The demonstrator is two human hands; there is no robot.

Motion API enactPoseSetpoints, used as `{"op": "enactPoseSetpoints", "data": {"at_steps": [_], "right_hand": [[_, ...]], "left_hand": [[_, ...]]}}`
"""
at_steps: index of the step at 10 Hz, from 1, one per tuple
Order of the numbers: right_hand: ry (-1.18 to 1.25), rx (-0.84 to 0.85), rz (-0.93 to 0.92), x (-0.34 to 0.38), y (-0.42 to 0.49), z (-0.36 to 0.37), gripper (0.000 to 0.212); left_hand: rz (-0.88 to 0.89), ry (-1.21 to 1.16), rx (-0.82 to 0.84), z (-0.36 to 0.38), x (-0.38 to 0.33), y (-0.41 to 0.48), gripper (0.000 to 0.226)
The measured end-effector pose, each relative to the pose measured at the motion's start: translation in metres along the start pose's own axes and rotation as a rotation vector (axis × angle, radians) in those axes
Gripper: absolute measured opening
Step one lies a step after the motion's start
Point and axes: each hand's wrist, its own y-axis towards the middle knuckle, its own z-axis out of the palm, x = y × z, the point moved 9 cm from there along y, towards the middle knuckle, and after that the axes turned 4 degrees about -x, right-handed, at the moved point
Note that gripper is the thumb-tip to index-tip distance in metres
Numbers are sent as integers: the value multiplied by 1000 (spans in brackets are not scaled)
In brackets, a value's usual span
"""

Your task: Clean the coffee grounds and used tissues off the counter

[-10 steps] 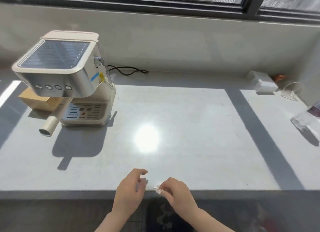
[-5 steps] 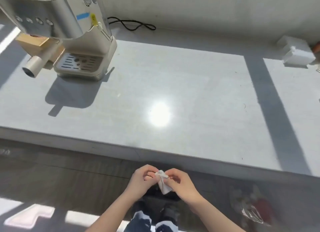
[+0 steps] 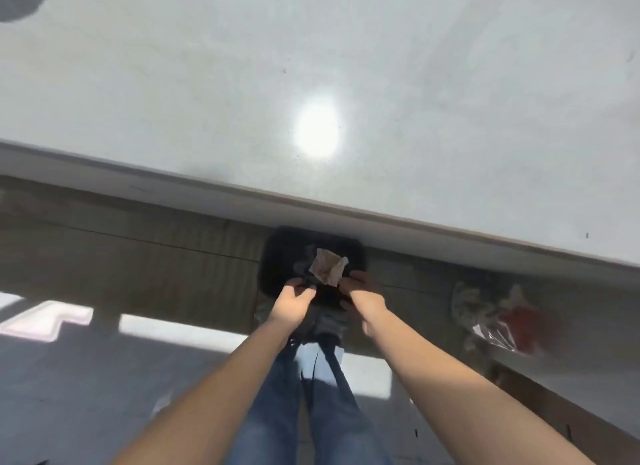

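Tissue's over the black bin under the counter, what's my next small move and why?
Probably let the stained tissue drop: it sits right over the open black bin, just beyond the right hand. Whether that hand pinches it is unclear in the shadow.

Two hands, one tissue, one bin

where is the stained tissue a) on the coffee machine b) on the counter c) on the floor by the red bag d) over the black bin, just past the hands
d: the tissue shows against the dark bin below the counter edge, just beyond the left hand and right hand.
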Motion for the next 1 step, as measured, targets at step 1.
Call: {"op": "enactPoseSetpoints", "data": {"at_steps": [1], "right_hand": [[38, -31, 67, -22, 9, -1, 37]], "left_hand": [[8, 35, -19, -7, 15, 3, 51]]}}
